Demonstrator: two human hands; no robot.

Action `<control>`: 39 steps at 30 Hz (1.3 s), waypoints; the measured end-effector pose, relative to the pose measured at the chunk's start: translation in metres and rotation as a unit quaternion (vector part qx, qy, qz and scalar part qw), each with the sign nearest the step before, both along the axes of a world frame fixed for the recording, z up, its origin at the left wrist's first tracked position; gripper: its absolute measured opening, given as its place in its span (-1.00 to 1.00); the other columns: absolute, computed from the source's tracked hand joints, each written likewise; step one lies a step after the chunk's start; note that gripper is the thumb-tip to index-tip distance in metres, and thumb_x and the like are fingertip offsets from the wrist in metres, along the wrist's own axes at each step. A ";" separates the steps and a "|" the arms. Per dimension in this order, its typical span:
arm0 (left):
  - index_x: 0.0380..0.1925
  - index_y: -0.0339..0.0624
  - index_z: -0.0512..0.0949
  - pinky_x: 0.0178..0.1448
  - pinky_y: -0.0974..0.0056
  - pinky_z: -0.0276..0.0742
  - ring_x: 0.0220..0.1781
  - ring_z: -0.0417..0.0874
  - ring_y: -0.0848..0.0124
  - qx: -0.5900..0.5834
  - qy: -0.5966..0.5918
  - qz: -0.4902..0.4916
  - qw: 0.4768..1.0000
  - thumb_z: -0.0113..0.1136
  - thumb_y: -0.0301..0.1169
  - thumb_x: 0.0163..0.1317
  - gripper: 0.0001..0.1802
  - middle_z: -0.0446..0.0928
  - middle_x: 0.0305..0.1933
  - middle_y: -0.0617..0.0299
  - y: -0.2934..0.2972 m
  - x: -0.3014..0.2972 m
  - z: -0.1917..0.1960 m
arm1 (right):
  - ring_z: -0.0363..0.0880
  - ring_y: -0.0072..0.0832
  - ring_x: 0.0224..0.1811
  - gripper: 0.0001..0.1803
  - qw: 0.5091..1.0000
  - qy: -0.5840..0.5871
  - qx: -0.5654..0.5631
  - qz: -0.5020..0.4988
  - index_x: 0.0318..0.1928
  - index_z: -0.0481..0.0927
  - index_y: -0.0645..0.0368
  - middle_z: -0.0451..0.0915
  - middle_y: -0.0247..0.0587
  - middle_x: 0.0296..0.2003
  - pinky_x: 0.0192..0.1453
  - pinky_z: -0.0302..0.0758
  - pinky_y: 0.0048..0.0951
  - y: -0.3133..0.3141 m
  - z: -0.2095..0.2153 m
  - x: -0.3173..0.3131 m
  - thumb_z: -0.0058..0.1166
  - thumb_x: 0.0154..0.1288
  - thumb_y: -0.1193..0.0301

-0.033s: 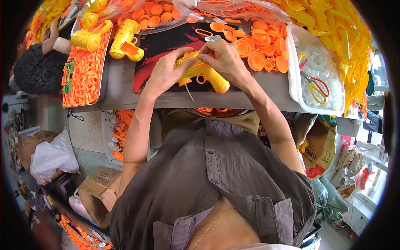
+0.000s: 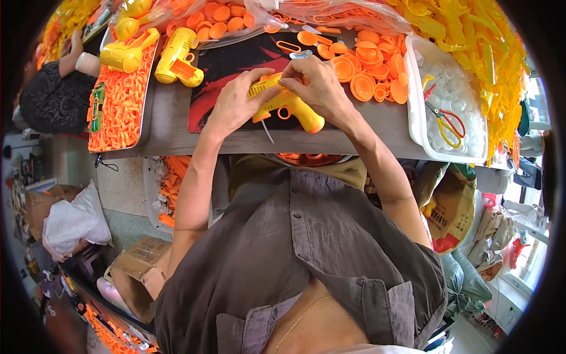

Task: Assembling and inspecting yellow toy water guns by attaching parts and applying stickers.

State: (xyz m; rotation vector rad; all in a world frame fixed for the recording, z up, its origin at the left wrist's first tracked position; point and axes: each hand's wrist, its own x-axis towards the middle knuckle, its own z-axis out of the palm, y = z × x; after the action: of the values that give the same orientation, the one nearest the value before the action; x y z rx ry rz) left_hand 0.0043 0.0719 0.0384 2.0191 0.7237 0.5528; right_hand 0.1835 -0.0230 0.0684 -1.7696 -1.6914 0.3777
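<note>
On the dark mat with red streaks (image 2: 206, 100) lies a yellow plastic toy gun (image 2: 289, 107), its grip pointing down to the right. My left hand (image 2: 239, 101) closes around its front end, thumb along the top. My right hand (image 2: 318, 85) bends over the gun's upper edge, thumb and fingers close together. Whatever those fingertips hold, if anything, is hidden behind them. A small clear piece with blue on it (image 2: 300, 54) shows just beyond the right knuckles. Below the gun a thin pale strip (image 2: 268, 131) sticks out toward the table edge.
Orange round parts (image 2: 368, 65) are heaped to the right. A white bin (image 2: 417, 118) holds clear pieces and red-and-yellow-handled cutters (image 2: 451, 128). At left stand a tray of small orange parts (image 2: 121, 112) and another yellow toy gun (image 2: 178, 59). Yellow parts (image 2: 483, 53) pile high at far right.
</note>
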 end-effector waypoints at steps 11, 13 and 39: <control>0.05 -0.29 0.55 0.14 0.28 0.50 -0.01 0.65 0.34 -0.088 -0.010 0.009 0.996 0.35 -0.20 0.24 -0.52 0.65 -0.08 0.04 0.017 -0.033 0.006 | 0.42 -0.29 0.02 -0.82 0.986 -0.104 0.063 -0.115 -0.22 0.74 0.05 0.51 -0.23 -0.17 0.22 0.24 -0.14 0.014 -0.018 0.065 0.19 0.26 0.28; 0.10 -0.35 0.51 0.22 0.34 0.43 0.07 0.55 0.47 -0.062 0.043 0.018 0.997 0.27 -0.32 0.32 -0.57 0.59 0.02 0.18 0.015 -0.043 0.010 | 0.41 -0.30 0.05 -0.81 0.981 -0.155 0.040 -0.108 -0.22 0.74 0.04 0.51 -0.25 -0.17 0.24 0.21 -0.11 0.021 -0.026 0.072 0.18 0.25 0.27; 0.06 -0.24 0.53 0.17 0.24 0.49 0.04 0.65 0.22 -0.047 0.000 0.030 0.998 0.30 -0.13 0.27 -0.50 0.62 0.00 0.03 0.017 -0.047 -0.007 | 0.50 -0.31 0.04 -0.87 0.908 -0.343 0.098 0.220 -0.27 0.67 0.07 0.54 -0.34 -0.19 0.16 0.37 -0.18 0.087 -0.024 0.080 0.20 0.13 0.42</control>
State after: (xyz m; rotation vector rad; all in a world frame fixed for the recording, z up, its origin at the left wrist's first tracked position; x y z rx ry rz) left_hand -0.0430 0.0887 0.0314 1.9147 0.7974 0.5437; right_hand 0.2640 0.0637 0.0445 -1.4366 -2.5303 -0.2698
